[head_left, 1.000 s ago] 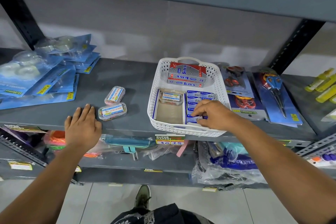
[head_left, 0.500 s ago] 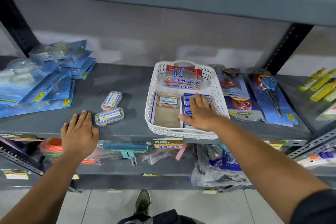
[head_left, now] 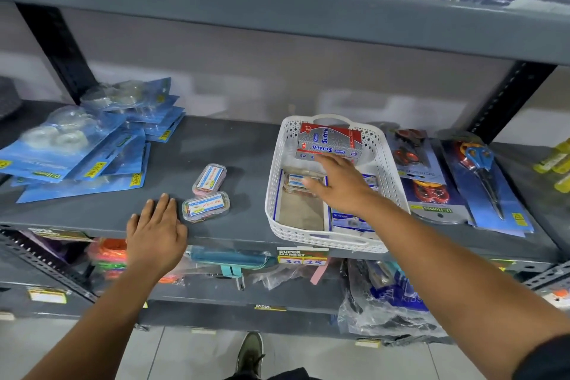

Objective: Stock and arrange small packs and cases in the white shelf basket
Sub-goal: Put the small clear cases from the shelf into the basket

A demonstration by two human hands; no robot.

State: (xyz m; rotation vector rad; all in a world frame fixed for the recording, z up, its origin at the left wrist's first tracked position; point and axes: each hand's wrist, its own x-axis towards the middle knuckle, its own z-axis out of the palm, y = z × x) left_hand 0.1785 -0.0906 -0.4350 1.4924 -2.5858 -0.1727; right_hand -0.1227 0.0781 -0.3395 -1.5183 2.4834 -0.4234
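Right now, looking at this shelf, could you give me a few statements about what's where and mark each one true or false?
1. Two small clear cases lie on the shelf left of the white basket. True.
2. The left hand grips one of them. False: it lies flat and open beside them.
3. The right hand reaches inside the basket. True.
4. The red and silver boxes sit at the basket's near end. False: they are at the far end.
5. Scissors packs lie right of the basket. True.
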